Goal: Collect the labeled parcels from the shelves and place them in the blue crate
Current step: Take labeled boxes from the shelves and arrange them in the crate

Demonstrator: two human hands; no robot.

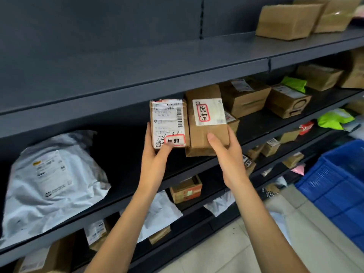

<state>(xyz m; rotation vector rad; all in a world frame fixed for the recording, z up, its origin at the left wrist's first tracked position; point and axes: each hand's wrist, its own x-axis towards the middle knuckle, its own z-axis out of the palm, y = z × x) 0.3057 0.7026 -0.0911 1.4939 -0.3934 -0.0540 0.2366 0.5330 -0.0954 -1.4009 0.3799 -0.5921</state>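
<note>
L hand [155, 154] is gripping a small brown parcel [169, 123] from below, thumb pressing on its red-framed sticker, fingers curling round the left edge. The parcel's standing upright at the front of the mid shelf [262, 121], white shipping lbl w/ barcode facing out.

R hand [224, 152] is gripping a taller brown parcel [204, 134] just beside it, thumb lying on the front, fingers wrapping the right side. This one's carrying a white lbl w/ red-framed handwriting. Can't tell if either parcel is resting on the shelf or hanging clear of it.

Blue crate [334, 190] is sitting on the floor at far right, well apart from both parcels. Only its ribbed outer wall and a rim corner are showing, so contents can't be told.

The mid shelf is also holding a big white poly mailer [53, 180] at left, plus brown boxes [244, 97] and a green bag [293, 83] further right. Top shelf [216, 46] is holding two plain brown cartons [287, 20]. Lower shelves are holding small boxes, incl. an orange-printed box [186, 189], and white mailers.
</note>
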